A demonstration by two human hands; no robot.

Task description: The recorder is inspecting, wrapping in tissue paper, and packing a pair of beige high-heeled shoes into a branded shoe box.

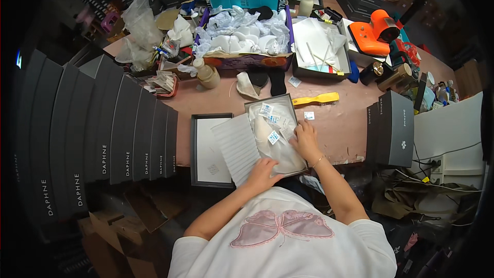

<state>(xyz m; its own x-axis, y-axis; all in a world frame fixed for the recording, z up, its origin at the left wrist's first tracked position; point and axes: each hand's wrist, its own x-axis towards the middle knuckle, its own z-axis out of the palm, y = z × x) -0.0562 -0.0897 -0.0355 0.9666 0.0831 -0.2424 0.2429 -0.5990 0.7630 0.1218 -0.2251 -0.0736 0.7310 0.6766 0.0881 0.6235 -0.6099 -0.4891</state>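
While the left hand [263, 171] lies flat with spread fingers steadying the open grey box [275, 134], the right hand [304, 138] presses the tissue wrapping [272, 141] down, fingers apparently together.

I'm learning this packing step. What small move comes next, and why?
Probably fold the striped tissue sheet over the box. The left hand rests on the sheet's lower edge, the right hand presses the wrapped contents down, and the lid lies open alongside.

Grey boxes [103, 128] stand left; an orange tool [375, 32] lies far right.
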